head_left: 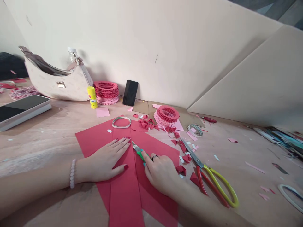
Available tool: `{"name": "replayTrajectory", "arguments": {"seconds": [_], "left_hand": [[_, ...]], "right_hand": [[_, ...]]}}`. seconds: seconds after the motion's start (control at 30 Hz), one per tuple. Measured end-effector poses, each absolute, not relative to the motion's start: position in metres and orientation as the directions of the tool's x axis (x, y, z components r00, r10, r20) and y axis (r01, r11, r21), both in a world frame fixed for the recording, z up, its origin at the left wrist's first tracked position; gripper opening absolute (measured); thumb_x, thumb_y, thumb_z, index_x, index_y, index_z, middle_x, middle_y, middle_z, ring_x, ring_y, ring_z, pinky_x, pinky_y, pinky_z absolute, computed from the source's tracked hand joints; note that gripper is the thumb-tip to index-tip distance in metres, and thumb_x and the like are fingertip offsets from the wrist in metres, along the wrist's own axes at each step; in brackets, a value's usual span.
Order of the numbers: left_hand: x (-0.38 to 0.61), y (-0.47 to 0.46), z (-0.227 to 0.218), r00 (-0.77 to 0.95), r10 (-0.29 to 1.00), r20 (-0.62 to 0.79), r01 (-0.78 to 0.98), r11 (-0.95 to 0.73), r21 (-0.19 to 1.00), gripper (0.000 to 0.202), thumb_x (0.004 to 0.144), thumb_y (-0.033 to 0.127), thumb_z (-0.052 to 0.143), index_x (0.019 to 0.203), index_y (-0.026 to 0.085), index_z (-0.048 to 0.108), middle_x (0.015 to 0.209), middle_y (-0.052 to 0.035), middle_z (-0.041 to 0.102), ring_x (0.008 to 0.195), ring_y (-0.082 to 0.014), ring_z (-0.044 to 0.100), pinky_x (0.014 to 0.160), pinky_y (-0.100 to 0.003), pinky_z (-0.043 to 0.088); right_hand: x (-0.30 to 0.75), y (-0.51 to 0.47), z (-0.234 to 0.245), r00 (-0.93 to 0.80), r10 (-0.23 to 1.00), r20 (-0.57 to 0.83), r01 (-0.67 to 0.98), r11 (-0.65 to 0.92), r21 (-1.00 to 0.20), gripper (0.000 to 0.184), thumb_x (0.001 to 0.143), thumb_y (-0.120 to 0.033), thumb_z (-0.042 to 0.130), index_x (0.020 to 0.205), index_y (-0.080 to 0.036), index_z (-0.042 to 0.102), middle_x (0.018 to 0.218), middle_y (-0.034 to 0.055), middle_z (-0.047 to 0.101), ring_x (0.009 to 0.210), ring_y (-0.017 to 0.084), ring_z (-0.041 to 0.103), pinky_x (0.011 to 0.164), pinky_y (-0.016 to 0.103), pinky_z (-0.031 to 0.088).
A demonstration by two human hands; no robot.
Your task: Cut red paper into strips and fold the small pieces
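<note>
**Work area:** pale board surface against a cream wall panel.

**Red paper sheets**: long overlapping lengths lying flat at centre, directly under both hands.

**Left hand**: flat and open on the red paper sheets, fingers slightly spread, nails painted red; a white beaded bracelet circles the wrist.

**Right hand**: closed in a narrow grip around a green utility knife, its blade on the paper; a dark ring sits on one finger.

**Beside the hands:** long scissors with red and yellow handles lie open to the right.

**Along the wall:** cream handbag, with a plastic bottle behind it; black smartphone leaning upright; stack of red and pink paper rings.

**Mid-surface:** white-edged tablet at far left; second paper-ring stack on brown cardboard; yellow glue stick.

**Smallest items:** loose red paper scraps, scattered between the second stack and the scissors.
</note>
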State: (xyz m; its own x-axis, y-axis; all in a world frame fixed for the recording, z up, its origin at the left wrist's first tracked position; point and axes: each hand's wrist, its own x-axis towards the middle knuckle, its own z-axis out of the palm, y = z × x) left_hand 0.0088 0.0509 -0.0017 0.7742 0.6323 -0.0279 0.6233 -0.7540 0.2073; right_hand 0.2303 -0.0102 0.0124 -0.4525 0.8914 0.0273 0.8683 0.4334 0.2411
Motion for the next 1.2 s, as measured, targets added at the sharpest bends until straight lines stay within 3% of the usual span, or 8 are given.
{"name": "replayTrajectory", "arguments": {"seconds": [0.23,0.97,1.2], "left_hand": [[0.010,0.051,-0.001,0.767,0.641,-0.028,0.637,-0.754,0.161,0.070,0.087,0.055,0.030,0.142,0.013,0.020,0.146,-0.0118,0.016,0.134,-0.0259,0.018,0.108,-0.038,0.021],[0.012,0.051,0.007,0.762,0.643,-0.076,0.645,-0.744,0.172,0.071,0.086,0.050,0.036,0.141,0.009,0.021,0.146,-0.0145,0.017,0.134,-0.0282,0.019,0.108,-0.042,0.023],[0.009,0.054,0.000,0.770,0.631,0.095,0.610,-0.771,0.183,0.061,0.087,0.052,0.038,0.136,0.016,0.034,0.140,-0.0113,0.035,0.128,-0.0293,0.032,0.103,-0.044,0.030]], "right_hand": [[0.227,-0.007,0.015,-0.442,0.897,0.007,0.874,0.429,0.229,0.046,0.085,-0.018,0.041,0.130,-0.014,0.045,0.073,0.0084,0.063,0.059,0.014,0.056,0.050,0.027,0.024],[0.223,0.001,0.012,-0.426,0.905,0.023,0.885,0.411,0.221,0.045,0.085,-0.019,0.041,0.130,-0.015,0.045,0.075,0.0100,0.064,0.065,0.016,0.059,0.051,0.028,0.025],[0.225,0.000,0.012,-0.450,0.892,0.048,0.879,0.433,0.199,0.046,0.084,-0.019,0.042,0.130,-0.015,0.045,0.074,0.0080,0.064,0.062,0.016,0.057,0.050,0.029,0.022]]}}
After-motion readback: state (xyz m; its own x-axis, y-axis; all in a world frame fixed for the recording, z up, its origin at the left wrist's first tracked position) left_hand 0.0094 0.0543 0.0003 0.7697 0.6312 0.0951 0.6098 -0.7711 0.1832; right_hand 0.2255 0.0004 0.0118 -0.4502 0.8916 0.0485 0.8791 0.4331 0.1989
